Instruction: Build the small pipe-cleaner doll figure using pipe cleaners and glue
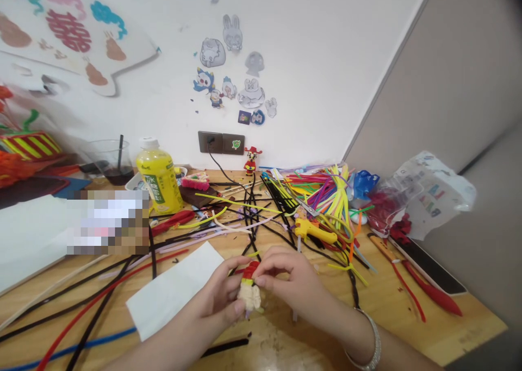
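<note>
A small pipe-cleaner figure (pixel 249 296), with a red top, a yellow band and a fuzzy cream body, is held upright between my hands above the table. My left hand (pixel 218 300) wraps round its left side, the thumb against the cream part. From the right, my right hand (pixel 291 278) pinches at the red top with thumb and fingers together; whether a small piece lies in that pinch is hidden. A white sheet of paper (pixel 175 286) lies by my left wrist. Just beyond my right hand rests a yellow glue gun (pixel 314 230).
Loose black pipe cleaners (pixel 93 311) cross the wooden table, with a colourful bundle (pixel 338 197) behind. A yellow drink bottle (pixel 157 180) and plastic cup (pixel 110 169) stand back left. A finished red-hatted figure (pixel 250 163) stands by the wall. A plastic bag (pixel 436 194) lies right.
</note>
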Action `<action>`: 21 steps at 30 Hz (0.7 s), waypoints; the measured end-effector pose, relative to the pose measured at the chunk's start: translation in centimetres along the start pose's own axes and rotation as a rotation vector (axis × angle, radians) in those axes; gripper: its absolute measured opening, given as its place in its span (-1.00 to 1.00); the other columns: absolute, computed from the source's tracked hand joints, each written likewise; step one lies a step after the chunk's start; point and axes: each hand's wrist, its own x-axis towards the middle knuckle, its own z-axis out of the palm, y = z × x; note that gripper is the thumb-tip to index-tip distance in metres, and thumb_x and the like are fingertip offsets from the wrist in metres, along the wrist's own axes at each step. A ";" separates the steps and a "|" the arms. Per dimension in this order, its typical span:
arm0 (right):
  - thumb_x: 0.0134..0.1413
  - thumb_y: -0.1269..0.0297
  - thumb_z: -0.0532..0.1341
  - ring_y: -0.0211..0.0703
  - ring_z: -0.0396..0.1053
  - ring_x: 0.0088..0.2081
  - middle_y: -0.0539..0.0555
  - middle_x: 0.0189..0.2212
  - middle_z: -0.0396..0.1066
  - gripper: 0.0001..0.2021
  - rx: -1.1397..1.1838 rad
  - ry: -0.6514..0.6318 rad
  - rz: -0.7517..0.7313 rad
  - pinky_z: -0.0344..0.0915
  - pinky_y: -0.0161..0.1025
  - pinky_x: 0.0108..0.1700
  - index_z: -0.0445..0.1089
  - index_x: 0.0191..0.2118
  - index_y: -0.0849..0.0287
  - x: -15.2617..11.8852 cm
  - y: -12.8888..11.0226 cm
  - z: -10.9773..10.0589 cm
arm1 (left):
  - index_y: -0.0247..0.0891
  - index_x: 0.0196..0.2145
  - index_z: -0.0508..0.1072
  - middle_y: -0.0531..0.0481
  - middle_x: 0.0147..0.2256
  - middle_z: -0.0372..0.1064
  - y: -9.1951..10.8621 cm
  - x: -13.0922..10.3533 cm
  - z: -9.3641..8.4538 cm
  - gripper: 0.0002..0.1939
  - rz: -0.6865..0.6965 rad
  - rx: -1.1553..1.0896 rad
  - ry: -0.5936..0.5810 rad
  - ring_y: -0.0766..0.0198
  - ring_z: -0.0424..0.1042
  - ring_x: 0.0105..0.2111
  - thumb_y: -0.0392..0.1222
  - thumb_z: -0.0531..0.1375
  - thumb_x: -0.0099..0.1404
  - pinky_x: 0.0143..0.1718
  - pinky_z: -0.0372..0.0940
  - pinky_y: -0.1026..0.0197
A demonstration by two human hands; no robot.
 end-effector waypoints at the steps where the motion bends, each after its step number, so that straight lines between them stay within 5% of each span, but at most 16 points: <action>1: -0.06 0.37 0.23 -0.24 0.31 -0.39 0.01 -0.50 0.37 -0.94 0.018 -0.003 0.015 0.24 -0.31 -0.34 0.47 -0.44 0.15 0.0 0.0 -0.1 | -0.04 -0.03 0.11 0.07 -0.31 0.31 0.1 0.0 0.0 -0.54 -0.003 -0.009 -0.001 0.31 0.23 -0.37 -0.04 0.17 0.15 -0.34 0.07 0.24; 21: 0.04 0.27 0.18 -0.24 0.32 -0.39 0.02 -0.48 0.39 -0.87 -0.045 -0.028 -0.139 0.24 -0.30 -0.32 0.47 -0.41 0.13 0.0 -0.1 -0.4 | -0.03 -0.02 0.11 0.08 -0.34 0.31 0.2 0.0 0.0 -0.51 0.011 -0.079 0.005 0.34 0.21 -0.42 -0.03 0.19 0.13 -0.38 0.05 0.25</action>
